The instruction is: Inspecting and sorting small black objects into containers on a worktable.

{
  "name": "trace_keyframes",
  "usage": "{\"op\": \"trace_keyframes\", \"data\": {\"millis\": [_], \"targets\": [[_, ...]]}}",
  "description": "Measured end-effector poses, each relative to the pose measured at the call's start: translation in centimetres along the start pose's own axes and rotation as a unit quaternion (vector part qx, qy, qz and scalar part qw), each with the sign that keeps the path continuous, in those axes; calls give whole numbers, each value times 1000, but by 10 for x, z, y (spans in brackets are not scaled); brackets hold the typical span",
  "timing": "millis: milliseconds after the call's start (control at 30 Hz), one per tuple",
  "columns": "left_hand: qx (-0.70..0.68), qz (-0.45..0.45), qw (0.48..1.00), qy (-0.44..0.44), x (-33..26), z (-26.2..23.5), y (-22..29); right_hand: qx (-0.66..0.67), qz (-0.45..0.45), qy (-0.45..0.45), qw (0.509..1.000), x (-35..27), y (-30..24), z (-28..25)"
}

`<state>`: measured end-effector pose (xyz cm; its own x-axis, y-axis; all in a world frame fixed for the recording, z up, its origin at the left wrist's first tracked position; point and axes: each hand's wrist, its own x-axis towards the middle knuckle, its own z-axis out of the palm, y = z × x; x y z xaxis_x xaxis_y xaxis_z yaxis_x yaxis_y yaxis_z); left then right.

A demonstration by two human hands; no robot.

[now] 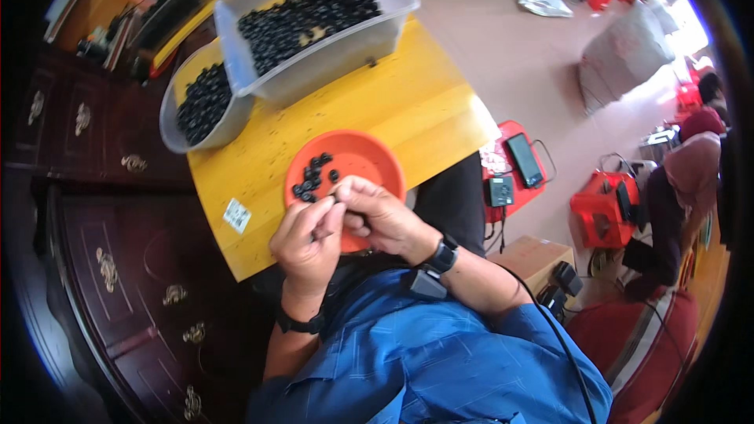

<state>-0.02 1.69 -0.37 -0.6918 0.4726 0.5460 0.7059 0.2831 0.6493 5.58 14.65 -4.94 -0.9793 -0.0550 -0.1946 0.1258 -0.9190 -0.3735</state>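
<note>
My left hand (305, 245) and my right hand (382, 218) meet over the near part of a round orange plate (369, 155). Both are closed, thumbs and fingertips pinched together around a small dark piece (333, 197), mostly hidden by the fingers. Several small round black parts (312, 173) lie in a loose cluster on the plate's left side. Beyond the plate, a large clear plastic bin (338, 59) holds a great heap of similar black parts (302, 20). To its left, a smaller rounded clear tub (174, 106) holds more of them.
The plate and bins stand on a yellow wooden table (428, 90); a white label (236, 215) lies near its left edge. Dark wooden drawers (118, 259) flank the left. At right are a red stool (514, 180) bearing a phone, a cardboard box (534, 257), a cable and another person (691, 180).
</note>
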Motion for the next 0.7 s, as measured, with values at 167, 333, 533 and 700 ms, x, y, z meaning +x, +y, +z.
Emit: {"op": "trace_keyframes", "data": {"millis": [167,333,533,700], "targets": [[-77,-175,979,-68,-6,-15,-6,2,17,23,1000,-1,-9,-2],[-97,-154,972,-150,4,-32,-17,-10,28,22,999,-3,-12,0],[-72,-174,955,-231,14,-38,-12,-54,22,13,998,-3,-10,7],[-24,-133,963,-231,15,-33,-9,-76,9,18,997,-3,-8,2]]}}
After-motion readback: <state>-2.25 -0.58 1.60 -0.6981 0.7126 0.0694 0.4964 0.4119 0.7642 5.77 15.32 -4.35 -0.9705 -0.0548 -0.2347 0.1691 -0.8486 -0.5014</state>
